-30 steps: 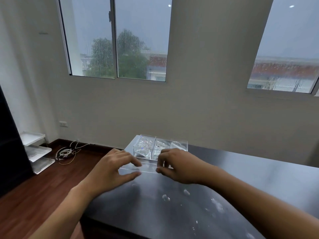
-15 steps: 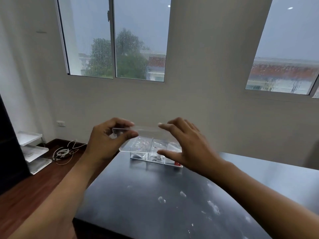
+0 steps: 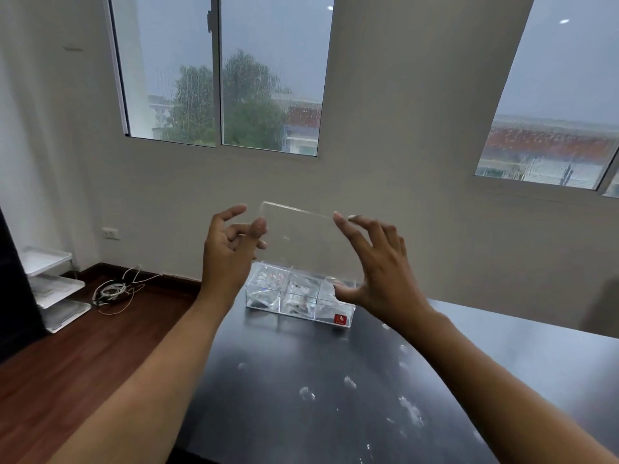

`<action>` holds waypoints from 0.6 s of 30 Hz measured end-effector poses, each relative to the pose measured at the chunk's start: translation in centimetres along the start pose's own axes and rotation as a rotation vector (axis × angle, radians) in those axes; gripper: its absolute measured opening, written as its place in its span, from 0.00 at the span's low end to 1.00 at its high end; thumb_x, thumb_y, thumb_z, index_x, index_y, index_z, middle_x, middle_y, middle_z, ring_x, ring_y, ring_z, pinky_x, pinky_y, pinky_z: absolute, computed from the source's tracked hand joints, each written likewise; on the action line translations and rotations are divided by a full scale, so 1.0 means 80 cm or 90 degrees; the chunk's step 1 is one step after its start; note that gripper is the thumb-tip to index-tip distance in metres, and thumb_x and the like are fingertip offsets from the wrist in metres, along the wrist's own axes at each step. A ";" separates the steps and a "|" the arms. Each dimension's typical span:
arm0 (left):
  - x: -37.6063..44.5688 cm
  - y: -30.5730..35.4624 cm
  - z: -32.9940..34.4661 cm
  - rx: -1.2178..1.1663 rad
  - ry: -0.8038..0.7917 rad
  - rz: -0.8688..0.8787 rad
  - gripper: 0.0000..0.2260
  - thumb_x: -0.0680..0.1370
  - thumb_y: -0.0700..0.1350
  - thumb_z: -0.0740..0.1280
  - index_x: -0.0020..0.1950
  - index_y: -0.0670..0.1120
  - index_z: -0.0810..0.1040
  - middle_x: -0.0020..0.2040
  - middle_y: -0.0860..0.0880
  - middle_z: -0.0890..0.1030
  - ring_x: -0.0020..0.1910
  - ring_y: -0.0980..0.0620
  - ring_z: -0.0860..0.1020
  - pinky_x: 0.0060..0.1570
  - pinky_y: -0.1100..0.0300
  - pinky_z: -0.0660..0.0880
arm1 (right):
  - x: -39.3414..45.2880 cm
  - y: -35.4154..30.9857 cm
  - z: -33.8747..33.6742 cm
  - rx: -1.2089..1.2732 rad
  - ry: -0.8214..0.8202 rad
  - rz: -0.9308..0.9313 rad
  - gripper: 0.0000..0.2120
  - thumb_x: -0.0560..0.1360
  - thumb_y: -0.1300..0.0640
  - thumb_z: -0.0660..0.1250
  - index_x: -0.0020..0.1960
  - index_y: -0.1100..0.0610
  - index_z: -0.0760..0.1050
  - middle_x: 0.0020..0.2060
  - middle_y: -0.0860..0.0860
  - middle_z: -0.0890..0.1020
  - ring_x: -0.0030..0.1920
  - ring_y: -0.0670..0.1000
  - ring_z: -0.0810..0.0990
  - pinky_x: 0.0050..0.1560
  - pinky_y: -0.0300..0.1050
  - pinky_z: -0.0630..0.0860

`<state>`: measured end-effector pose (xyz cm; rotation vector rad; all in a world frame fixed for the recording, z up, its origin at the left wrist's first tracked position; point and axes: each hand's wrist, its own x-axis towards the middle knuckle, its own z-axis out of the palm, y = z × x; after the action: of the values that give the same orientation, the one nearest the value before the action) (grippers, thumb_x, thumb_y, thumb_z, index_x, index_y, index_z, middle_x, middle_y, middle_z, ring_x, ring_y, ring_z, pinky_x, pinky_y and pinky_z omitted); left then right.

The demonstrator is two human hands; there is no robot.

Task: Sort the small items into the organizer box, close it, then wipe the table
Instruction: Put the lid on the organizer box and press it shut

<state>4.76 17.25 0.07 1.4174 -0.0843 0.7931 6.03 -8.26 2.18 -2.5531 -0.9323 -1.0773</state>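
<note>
A clear organizer box (image 3: 299, 298) with three compartments and a red sticker stands on the dark table (image 3: 502, 356), near its far left corner. Small shiny items lie in its compartments. Above it I hold the clear lid (image 3: 298, 234) upright in the air. My left hand (image 3: 231, 249) pinches the lid's left edge between thumb and fingers. My right hand (image 3: 375, 266) holds the right edge, fingertips at the top corner and thumb low, in front of the box's right end.
White smears and droplets (image 3: 410, 408) dot the table nearer to me. On the wooden floor at left lie a coil of white cable (image 3: 112, 291) and a white tiered tray rack (image 3: 53, 286). A wall with windows stands behind the table.
Both hands have lifted the lid from the table in front of the box up into the air and tilted it upright. The box stays put.
</note>
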 end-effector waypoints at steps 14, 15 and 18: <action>0.001 -0.053 -0.010 0.025 0.012 -0.077 0.07 0.79 0.42 0.72 0.57 0.46 0.82 0.49 0.42 0.86 0.36 0.51 0.82 0.36 0.58 0.79 | -0.025 0.016 0.061 0.271 -0.021 0.190 0.56 0.64 0.46 0.83 0.82 0.50 0.53 0.78 0.55 0.60 0.78 0.53 0.59 0.73 0.41 0.57; 0.000 -0.053 -0.010 0.035 0.021 -0.076 0.07 0.79 0.42 0.72 0.57 0.46 0.82 0.48 0.42 0.86 0.35 0.52 0.82 0.36 0.57 0.79 | -0.026 0.015 0.060 0.272 -0.022 0.194 0.56 0.64 0.45 0.83 0.82 0.50 0.53 0.78 0.54 0.61 0.78 0.52 0.59 0.73 0.42 0.57; -0.007 -0.062 -0.012 0.132 0.059 -0.041 0.05 0.79 0.45 0.71 0.54 0.49 0.82 0.43 0.48 0.87 0.32 0.54 0.83 0.37 0.56 0.79 | -0.033 0.018 0.063 0.299 -0.032 0.202 0.56 0.64 0.44 0.83 0.82 0.50 0.54 0.74 0.53 0.65 0.76 0.52 0.64 0.76 0.52 0.64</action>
<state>6.57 18.16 -4.56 1.5685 0.1174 0.8308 8.41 -8.52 -3.23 -2.2387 -0.6618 -0.6194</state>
